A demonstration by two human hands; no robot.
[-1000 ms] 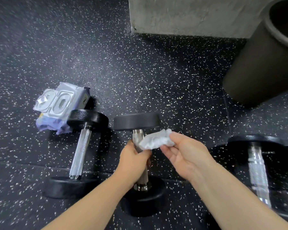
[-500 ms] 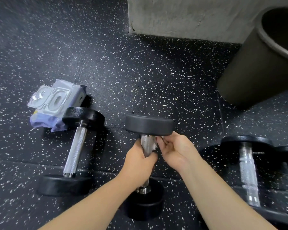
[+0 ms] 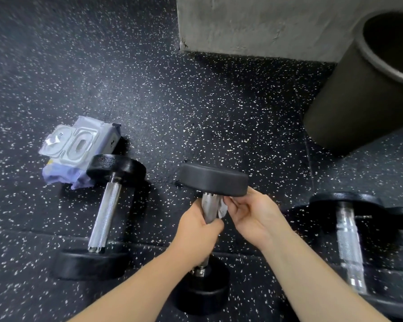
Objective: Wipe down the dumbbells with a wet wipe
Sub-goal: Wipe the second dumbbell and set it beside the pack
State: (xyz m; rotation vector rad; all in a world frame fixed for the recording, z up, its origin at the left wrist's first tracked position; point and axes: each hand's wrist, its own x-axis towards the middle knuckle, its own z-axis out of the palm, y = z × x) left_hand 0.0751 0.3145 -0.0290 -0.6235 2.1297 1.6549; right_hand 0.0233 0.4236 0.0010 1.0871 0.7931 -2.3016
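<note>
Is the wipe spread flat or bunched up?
Bunched up: the wipe is a crumpled wad the right hand pinches against the dumbbell handle.

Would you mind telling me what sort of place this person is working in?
Probably a gym's free-weights area: a black rubber floor flecked with white, black-ended dumbbells with knurled steel handles on it, and a bare grey concrete wall behind.

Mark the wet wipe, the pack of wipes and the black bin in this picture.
wet wipe [image 3: 223,209], head view, on the crumpled white fold that shows.
pack of wipes [image 3: 78,145], head view, on its clear plastic top.
black bin [image 3: 358,101], head view, on its outer wall.
</note>
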